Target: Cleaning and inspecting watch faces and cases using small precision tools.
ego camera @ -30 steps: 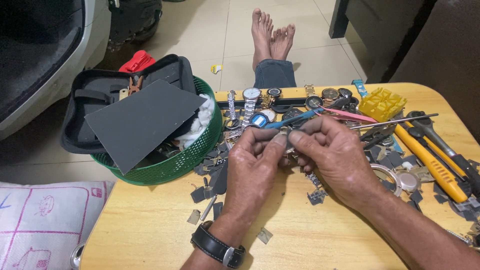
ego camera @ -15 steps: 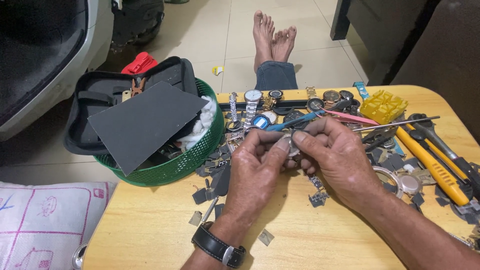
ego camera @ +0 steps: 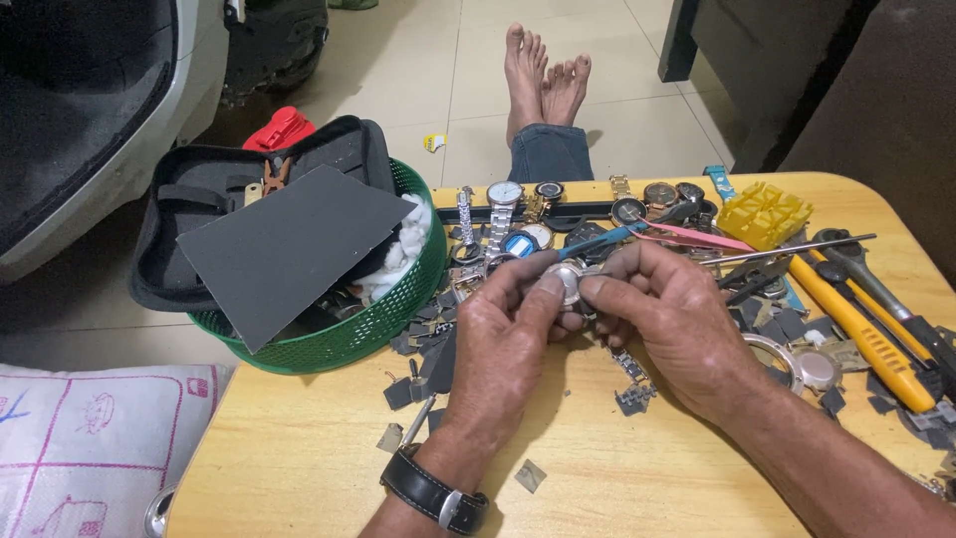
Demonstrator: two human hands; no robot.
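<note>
Both my hands meet over the middle of a low wooden table (ego camera: 299, 458). My left hand (ego camera: 503, 344), with a black wristwatch (ego camera: 433, 493) on its wrist, and my right hand (ego camera: 677, 319) pinch a small round silver watch case (ego camera: 568, 282) between thumbs and fingertips. A loose piece of metal watch band (ego camera: 629, 371) hangs below the hands onto the table.
A green mesh basket (ego camera: 388, 329) at left holds a black zip case, a dark grey sheet (ego camera: 284, 249) and white cloth. Several watches (ego camera: 508, 199) lie behind the hands. A yellow holder (ego camera: 765, 214), pink tweezers (ego camera: 697, 239), yellow-handled tools (ego camera: 861, 329) and grey scraps lie at right.
My hands have barely shifted; the fingertips have turned the watch case slightly. The view has tilted a little.
</note>
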